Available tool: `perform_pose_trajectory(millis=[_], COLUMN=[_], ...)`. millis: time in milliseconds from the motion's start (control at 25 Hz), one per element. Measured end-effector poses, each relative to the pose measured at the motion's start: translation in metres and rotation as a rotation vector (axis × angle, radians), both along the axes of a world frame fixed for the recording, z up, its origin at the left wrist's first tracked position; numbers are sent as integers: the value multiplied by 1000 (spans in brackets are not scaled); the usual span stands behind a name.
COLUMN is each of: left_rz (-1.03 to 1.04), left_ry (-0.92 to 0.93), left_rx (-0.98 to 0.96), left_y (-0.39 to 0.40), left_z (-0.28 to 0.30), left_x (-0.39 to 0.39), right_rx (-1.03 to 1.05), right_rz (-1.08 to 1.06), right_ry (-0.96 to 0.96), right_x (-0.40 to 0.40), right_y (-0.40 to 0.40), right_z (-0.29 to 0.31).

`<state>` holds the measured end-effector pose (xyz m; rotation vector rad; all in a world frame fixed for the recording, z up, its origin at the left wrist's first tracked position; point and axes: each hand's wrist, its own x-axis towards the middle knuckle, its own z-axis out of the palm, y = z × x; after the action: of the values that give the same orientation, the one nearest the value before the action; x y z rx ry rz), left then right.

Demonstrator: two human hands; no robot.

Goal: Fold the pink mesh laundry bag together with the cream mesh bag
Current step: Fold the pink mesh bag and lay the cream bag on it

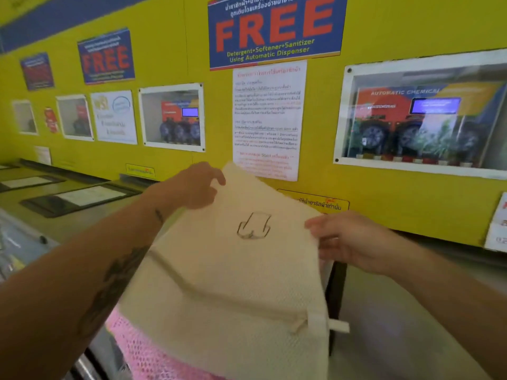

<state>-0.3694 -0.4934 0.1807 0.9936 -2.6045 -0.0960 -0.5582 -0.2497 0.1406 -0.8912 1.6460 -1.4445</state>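
A cream mesh bag [227, 275] with a small dark outline drawing on it hangs in the air in front of me. My left hand [192, 185] pinches its upper left corner. At the upper right edge my right hand [348, 239] grips it with thumb on the front. A pink mesh laundry bag [140, 349] lies below and behind it, showing only at the lower left. A white tab [338, 325] sticks out at the cream bag's lower right.
A yellow wall [175, 37] with posters and framed windows stands close ahead. Grey washing machine tops [76, 198] run along the left. A dark gap [336, 294] and a grey surface [397, 325] lie to the right below my hands.
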Motion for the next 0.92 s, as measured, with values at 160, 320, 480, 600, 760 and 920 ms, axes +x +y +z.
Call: perform_pose_trajectory(millis=[160,320,480,600,760,920], left_rz=[-112,-83,-194,-250,-244,-266], left_ry=[-196,-504,-289,-147,-40,14], left_rx=[136,320,324,127,-152,32], left_y=[12,30,13,6,6,25], left_z=[-44,-74,-95,-102,-95,-89], left_x=[21,49,50,49,51,76], right_rx=[168,200,548,405,371,462], right_rz=[26,-13,105,67,459,433], right_ry=[102,253,1118,1512,1300,1491], right_x=[22,27,30,54,81,87], right_y=[-18,-19,-15,-17,-23,-27], right_z=[-33,-39,-19,-19,-22,-12])
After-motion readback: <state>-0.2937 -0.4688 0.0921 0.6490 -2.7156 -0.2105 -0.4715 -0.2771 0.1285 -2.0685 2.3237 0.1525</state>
